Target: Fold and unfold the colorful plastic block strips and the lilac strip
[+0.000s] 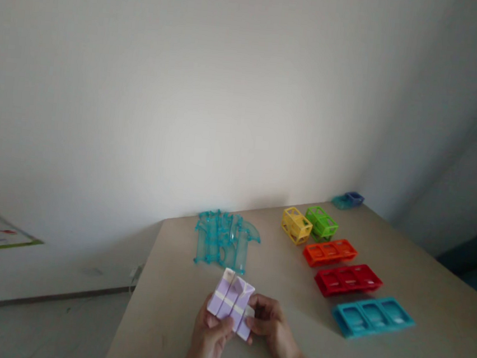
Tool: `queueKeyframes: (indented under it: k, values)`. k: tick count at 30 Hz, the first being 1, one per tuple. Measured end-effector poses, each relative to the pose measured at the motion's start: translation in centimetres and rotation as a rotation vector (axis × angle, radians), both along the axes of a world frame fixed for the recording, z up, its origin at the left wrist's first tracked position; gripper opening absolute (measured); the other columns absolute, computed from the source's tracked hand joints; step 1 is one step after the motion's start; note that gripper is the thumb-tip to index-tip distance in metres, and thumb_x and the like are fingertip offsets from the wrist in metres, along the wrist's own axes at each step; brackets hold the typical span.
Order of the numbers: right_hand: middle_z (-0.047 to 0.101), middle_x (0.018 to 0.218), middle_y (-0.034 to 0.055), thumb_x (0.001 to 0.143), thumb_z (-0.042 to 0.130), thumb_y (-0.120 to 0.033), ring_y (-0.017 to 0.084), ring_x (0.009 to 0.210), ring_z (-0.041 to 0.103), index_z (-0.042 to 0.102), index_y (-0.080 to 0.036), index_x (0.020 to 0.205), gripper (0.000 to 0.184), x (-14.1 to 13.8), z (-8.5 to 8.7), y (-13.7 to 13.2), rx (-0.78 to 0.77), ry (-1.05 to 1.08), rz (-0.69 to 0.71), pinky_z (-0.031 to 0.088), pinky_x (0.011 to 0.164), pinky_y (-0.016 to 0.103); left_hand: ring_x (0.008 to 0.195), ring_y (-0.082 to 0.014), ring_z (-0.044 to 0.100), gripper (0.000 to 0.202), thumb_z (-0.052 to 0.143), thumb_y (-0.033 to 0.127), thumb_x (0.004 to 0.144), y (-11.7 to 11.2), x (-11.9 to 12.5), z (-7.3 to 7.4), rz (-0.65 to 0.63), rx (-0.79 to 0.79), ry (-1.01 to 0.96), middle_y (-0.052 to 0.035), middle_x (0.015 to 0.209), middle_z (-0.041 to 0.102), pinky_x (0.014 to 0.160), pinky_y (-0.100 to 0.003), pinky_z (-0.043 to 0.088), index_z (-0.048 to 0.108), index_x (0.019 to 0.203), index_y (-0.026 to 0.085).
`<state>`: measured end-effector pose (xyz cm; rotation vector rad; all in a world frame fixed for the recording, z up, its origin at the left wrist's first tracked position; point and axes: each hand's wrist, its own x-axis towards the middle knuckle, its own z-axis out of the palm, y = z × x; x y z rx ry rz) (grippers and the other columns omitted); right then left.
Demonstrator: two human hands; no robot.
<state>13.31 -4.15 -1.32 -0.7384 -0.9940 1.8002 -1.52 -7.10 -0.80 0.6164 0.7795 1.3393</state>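
Lower centre: our left hand (209, 335) and right hand (270, 321) have their grip clamped on the pale purple plastic block cluster (232, 301). Seems light and stiff; we'd hold its sides.

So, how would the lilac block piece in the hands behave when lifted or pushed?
Probably stiff and light: the lilac block piece holds its boxy shape between the left hand and right hand. It looks made of joined segments with pale seams, so it may come apart if squeezed. Flat faces suggest it would slide, not roll.
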Motion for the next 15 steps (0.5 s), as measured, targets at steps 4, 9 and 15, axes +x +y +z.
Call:
queueKeyframes:
  k: [4,9,15]
  values:
    - [0.06,0.066,-0.0009,0.067,0.081,-0.043,0.01,0.048,0.051,0.064,-0.015,0.08,0.035,0.2,-0.1,-0.4,0.053,-0.039,-0.011,0.046,0.048,0.024,0.073,-0.0172,0.066,0.035,0.082,0.02,0.067,-0.1,-0.3,-0.2,0.029,-0.01,-0.003,-0.0037,0.084,0.071,0.066,-0.028,0.056,0.067,0.099,0.019]
    - [0.05,0.061,-0.0019,0.084,0.063,-0.053,0.011,0.052,0.047,0.06,-0.014,0.075,0.04,0.5,0.0,-1.2,0.173,-0.294,0.049,0.039,0.047,0.022,0.078,-0.0176,0.068,0.033,0.081,0.023,0.069,0.0,-0.7,0.0,-0.018,-0.073,-0.04,-0.0061,0.092,0.073,0.067,-0.026,0.055,0.068,0.099,0.018]
    - [0.048,0.068,-0.0022,0.089,0.055,-0.053,0.013,0.063,0.043,0.059,-0.015,0.082,0.039,0.5,1.3,-1.5,0.302,-0.476,0.016,0.034,0.056,0.023,0.084,-0.0205,0.068,0.044,0.084,0.025,0.067,0.0,-0.8,-0.5,0.001,-0.044,0.002,-0.0088,0.099,0.073,0.07,-0.029,0.055,0.066,0.106,0.018]
